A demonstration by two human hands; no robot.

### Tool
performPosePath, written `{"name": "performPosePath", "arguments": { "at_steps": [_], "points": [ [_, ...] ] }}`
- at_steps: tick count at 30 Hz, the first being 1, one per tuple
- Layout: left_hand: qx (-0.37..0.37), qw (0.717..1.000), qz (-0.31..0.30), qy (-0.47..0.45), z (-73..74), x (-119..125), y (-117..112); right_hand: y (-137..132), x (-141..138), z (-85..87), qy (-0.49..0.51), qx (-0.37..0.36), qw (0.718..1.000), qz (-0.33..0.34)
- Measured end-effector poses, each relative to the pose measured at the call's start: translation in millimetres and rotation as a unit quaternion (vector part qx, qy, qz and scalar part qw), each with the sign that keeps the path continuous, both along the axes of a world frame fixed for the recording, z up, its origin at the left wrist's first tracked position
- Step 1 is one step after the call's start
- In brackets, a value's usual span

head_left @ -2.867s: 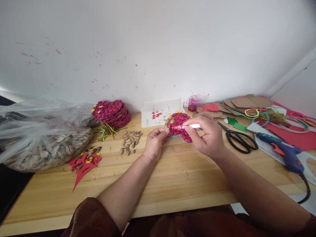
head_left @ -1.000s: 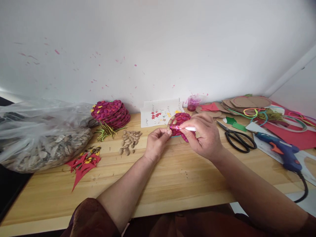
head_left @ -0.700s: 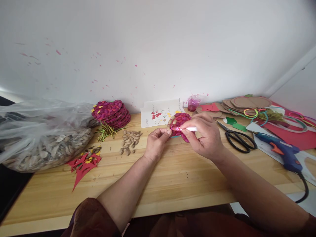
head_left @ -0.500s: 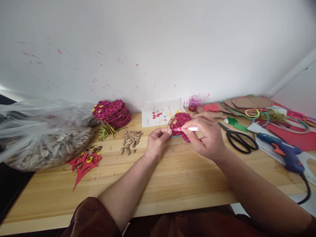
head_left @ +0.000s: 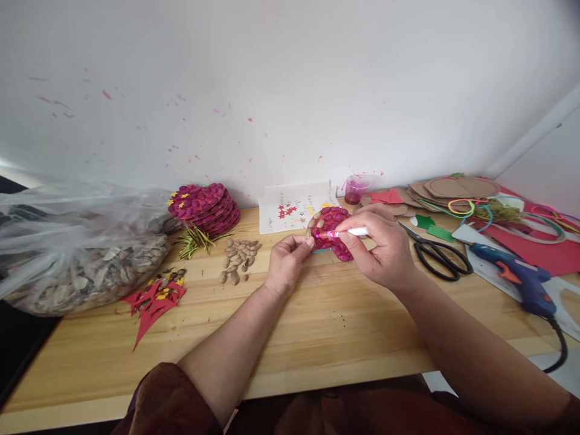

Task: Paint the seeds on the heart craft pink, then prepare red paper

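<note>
My left hand (head_left: 290, 260) pinches the left edge of a shell-covered craft piece (head_left: 333, 219). Most of its shells are magenta; a few along the upper left edge are bare tan. In my right hand (head_left: 380, 244) is a white-handled paintbrush (head_left: 360, 231), its pink-stained end touching the piece close to my left thumb. Part of the piece's right side is hidden behind my right fingers. Beyond it stands a clear plastic cup (head_left: 356, 190) of magenta paint. Loose tan shells (head_left: 240, 257) lie left of my left hand.
At left are a plastic bag of shells (head_left: 99, 266), red paper scraps (head_left: 154, 302) and a stack of magenta shell pieces (head_left: 203, 208). A paper sheet (head_left: 272, 211) with stars lies behind. Scissors (head_left: 437, 254), a glue gun (head_left: 521, 275) and cardboard shapes (head_left: 466, 187) occupy the right.
The brush has shifted slightly right and its tip has turned on the shells. My left hand keeps its hold on the piece; the view has moved a little.
</note>
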State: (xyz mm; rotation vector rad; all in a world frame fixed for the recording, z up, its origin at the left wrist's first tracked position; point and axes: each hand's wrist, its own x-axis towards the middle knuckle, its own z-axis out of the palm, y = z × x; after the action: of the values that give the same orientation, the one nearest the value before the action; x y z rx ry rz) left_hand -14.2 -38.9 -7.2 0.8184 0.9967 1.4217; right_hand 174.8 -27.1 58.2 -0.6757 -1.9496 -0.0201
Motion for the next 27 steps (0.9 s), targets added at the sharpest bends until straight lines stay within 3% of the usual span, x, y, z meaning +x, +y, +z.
{"name": "performPosePath", "arguments": {
  "at_steps": [27],
  "points": [
    [0.036, 0.999, -0.006, 0.036, 0.6, 2.1, -2.2, -2.5, -2.6, 0.0, 0.007, 0.024, 0.999, -0.040]
  ]
}}
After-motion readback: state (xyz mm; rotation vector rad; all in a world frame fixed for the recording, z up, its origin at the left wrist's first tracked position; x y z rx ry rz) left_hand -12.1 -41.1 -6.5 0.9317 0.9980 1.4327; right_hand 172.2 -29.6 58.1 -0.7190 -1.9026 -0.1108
